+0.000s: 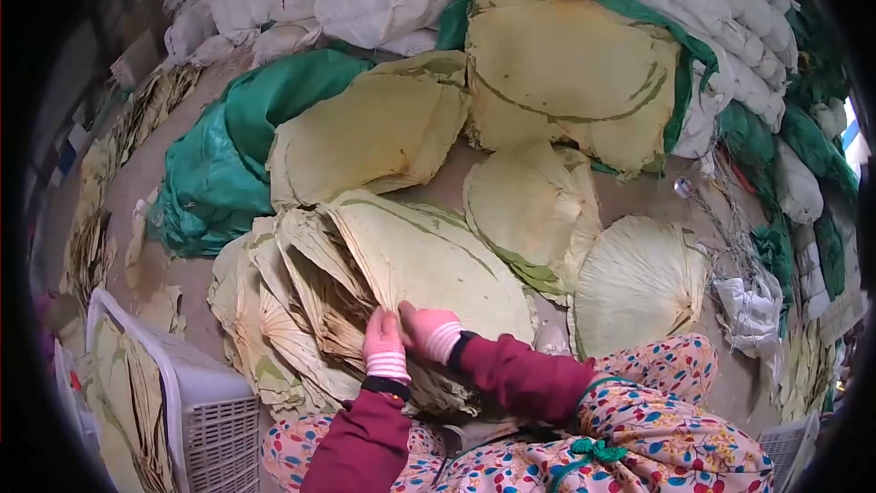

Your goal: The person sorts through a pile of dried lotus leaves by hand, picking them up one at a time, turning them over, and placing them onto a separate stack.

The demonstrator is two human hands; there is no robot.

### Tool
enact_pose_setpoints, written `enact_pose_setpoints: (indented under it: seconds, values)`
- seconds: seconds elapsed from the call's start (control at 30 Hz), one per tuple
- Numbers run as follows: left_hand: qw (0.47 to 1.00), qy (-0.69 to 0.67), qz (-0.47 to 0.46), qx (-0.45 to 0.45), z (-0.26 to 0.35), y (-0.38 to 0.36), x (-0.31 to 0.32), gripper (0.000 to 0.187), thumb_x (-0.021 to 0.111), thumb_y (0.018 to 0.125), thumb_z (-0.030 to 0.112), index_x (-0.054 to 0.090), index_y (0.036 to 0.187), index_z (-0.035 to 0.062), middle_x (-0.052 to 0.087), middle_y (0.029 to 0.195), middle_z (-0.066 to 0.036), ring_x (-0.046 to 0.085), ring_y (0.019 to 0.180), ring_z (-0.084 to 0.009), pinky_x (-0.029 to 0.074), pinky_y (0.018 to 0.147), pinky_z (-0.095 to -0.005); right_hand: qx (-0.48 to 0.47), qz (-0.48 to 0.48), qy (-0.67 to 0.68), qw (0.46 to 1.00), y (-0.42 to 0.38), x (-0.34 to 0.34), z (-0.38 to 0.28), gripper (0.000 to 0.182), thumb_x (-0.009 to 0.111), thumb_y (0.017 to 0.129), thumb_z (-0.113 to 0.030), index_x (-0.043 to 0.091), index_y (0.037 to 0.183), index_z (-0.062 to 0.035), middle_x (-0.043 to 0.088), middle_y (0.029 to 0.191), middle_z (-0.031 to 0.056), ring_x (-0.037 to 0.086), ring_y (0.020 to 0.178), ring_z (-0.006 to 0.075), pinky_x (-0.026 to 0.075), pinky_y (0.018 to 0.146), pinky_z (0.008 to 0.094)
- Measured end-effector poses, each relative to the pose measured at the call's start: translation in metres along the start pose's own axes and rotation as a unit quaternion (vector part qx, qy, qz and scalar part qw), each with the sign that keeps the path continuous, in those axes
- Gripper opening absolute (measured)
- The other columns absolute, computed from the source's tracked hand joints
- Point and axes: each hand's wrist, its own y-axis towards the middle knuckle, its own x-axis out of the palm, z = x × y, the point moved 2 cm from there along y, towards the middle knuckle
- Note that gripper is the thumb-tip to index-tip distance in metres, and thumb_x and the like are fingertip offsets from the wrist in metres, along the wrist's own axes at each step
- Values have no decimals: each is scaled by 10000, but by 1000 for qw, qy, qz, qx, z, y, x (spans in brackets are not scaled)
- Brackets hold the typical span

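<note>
My left hand (384, 340) and my right hand (425, 327) meet at the near edge of a pile of large dried, pale green leaves (429, 260). Both wear pink gloves with striped cuffs. The fingers of each are pressed together on the leaf edge at the pile's folded, brownish part. Left of the hands, several more leaves (292, 310) fan out in overlapping layers. The fingertips are partly hidden among the leaves.
Further stacks of leaves lie ahead (370, 132) and on a green sheet (683, 91). A round leaf stack (634, 283) lies right. White sacks (392, 0) line the back. A white basket (219, 438) stands left, and a green bag (214, 155) lies beyond.
</note>
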Motion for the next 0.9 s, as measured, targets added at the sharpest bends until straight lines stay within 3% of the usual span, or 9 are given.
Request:
enact_pose_setpoints:
  seconds: [0.1,0.17,0.43,0.47,0.53,0.63,0.7,0.77,0.9]
  values:
    - [984,85,9,155,-16,23,-5,396,453,844,297,527,1041,-38,570,948,-197,550,813,-268,420,782,-329,-9,-2,1,1000,5,8,2,300,483,773,-314,467,910,-48,569,723,202,553,723,372,444,629,421]
    - [966,253,-2,60,-4,25,-8,395,497,787,400,588,1010,88,510,1047,-207,489,956,-314,365,870,-351,17,21,30,999,-2,3,12,304,470,781,-323,504,918,-54,576,761,198,554,739,368,442,654,416]
    - [859,406,180,257,34,-29,38,461,652,668,344,534,1080,174,330,1229,-140,393,1061,-340,336,891,-438,143,499,103,848,-89,-110,163,213,473,852,-254,564,874,-63,552,685,103,511,612,241,419,595,319]
    - [869,360,88,328,30,-26,49,438,623,726,255,493,1125,129,382,1192,-141,429,1038,-307,409,822,-408,112,498,182,841,-97,-115,174,188,490,849,-229,553,893,-57,534,678,69,489,615,189,411,590,293]
    - [975,-150,-136,95,10,-15,95,389,589,767,214,483,1122,94,416,1158,-138,481,971,-271,450,758,-360,54,476,266,836,-117,-117,170,160,515,843,-185,535,920,-47,507,677,25,460,632,120,401,590,256]
    - [837,-463,-226,-185,48,-54,134,247,514,835,123,514,1037,-19,491,1064,-114,537,847,-165,482,700,-245,-25,420,258,870,-131,-94,114,157,543,819,-125,522,940,-27,524,722,33,478,676,99,418,635,238]
    - [831,-430,-273,-223,24,-41,155,323,524,839,207,503,1073,-14,574,910,-85,548,829,-154,464,740,-261,-19,325,256,910,-134,-75,84,188,541,794,-83,524,971,-19,578,809,86,539,738,144,445,677,274]
    - [940,-89,-251,212,51,-76,128,376,539,832,230,498,1055,-71,577,956,-104,545,845,-158,437,771,-265,29,288,200,936,-138,-68,56,203,569,769,-136,530,941,-36,554,848,119,541,778,206,442,688,293]
    - [964,-61,-242,97,30,-67,89,420,570,810,258,503,1046,-82,571,955,-114,527,834,-157,423,764,-269,11,275,180,944,-126,-34,51,364,661,668,-218,477,939,-59,479,885,127,507,786,278,438,706,331]
